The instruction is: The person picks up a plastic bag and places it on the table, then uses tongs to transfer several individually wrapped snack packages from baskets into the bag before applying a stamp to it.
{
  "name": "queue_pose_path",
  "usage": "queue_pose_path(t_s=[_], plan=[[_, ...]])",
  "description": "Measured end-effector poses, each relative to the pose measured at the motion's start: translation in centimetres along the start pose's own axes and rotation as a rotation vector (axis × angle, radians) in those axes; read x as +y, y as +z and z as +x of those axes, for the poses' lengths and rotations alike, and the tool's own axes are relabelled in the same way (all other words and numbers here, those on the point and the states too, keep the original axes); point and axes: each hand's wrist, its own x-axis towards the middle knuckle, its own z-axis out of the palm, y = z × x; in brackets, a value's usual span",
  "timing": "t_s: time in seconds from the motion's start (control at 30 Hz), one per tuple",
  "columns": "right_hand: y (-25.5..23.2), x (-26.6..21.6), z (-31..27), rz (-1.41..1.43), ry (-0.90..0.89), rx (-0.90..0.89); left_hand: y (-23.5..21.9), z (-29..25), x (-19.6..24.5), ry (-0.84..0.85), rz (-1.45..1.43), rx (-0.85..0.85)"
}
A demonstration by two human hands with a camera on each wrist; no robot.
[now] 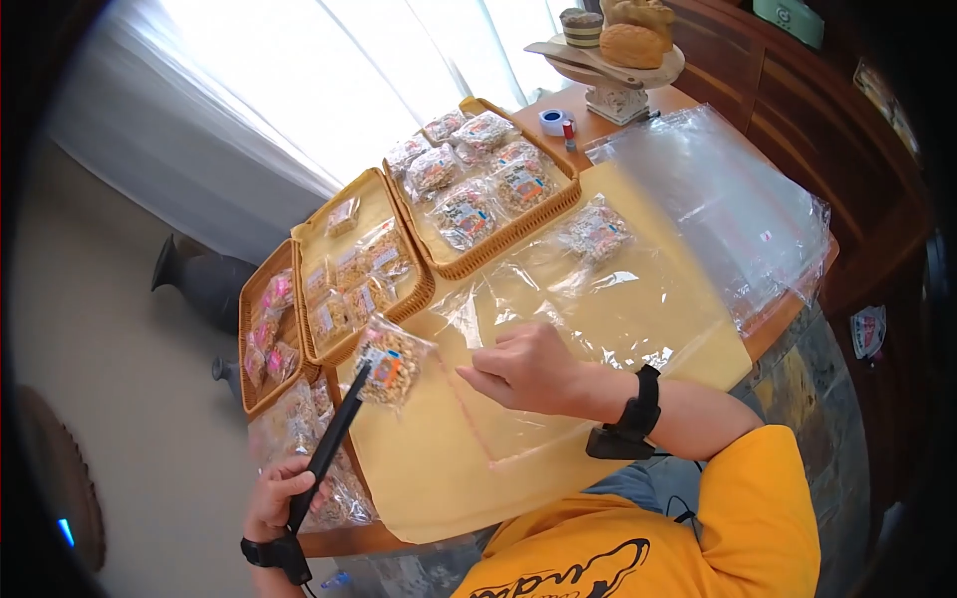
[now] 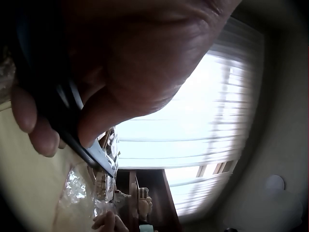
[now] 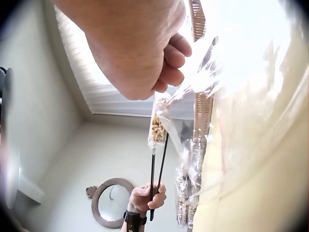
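Note:
My left hand (image 1: 281, 495) grips black tongs (image 1: 333, 439), whose tips hold a clear-wrapped packet of puffed or nutty snack (image 1: 392, 369) above the yellow cloth (image 1: 399, 478). A large clear plastic bag (image 1: 638, 304) with a reddish seal strip lies on that cloth, a wrapped packet (image 1: 596, 231) within its far part. Over the bag's near end, my right hand (image 1: 533, 369) has curled fingers; in the right wrist view, film (image 3: 205, 75) stretches up to these fingers (image 3: 173, 60), which pinch it. The held packet (image 3: 158, 123) hangs just beyond them there.
Wicker trays of wrapped packets (image 1: 469, 261) line the window side. More packets (image 1: 299, 419) lie at the left corner. A stack of clear bags (image 1: 718, 199) lies at the right, near a tape roll (image 1: 554, 122) and a stand with bread (image 1: 613, 75). Dark vases (image 1: 204, 279) stand beyond the table.

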Motion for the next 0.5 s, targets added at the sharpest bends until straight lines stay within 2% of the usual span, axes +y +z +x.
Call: queue_pose_path(t_s=[0.13,0.37,0.5], plan=[[-0.2,-0.2,0.0,-0.014,0.022,-0.044,0.3,2.8,2.9,0.131,0.030,0.089],[-0.4,-0.4,0.1,0.015,-0.001,-0.045,-0.1,14.1,9.6,0.416,0.256,0.199],[-0.2,-0.4,-0.2,0.011,-0.003,-0.066,-0.5,19.4,12.6,0.485,0.280,0.222]])
